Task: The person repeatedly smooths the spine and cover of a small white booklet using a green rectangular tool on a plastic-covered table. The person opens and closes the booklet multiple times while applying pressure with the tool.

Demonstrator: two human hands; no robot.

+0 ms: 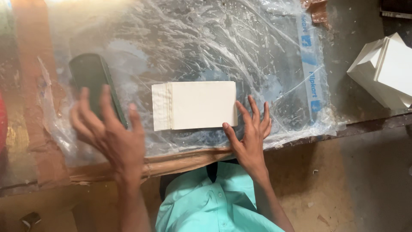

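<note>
A flat cream-white folded paper stack (195, 105) lies on a crinkled clear plastic sheet (214, 47) that covers the table. My right hand (250, 133) rests open on the plastic at the stack's lower right corner, thumb touching its edge. My left hand (110, 137) hovers open and blurred, fingers spread, just in front of a dark green rectangular block (90, 77) at the left. Neither hand holds anything.
A pile of white folded cartons (384, 71) sits at the right end of the table. Brown tape (43, 141) runs along the plastic's left and front edges. A blue printed strip (310, 64) crosses the plastic at the right. Below is a sandy floor (356, 184) and my teal shirt (206, 202).
</note>
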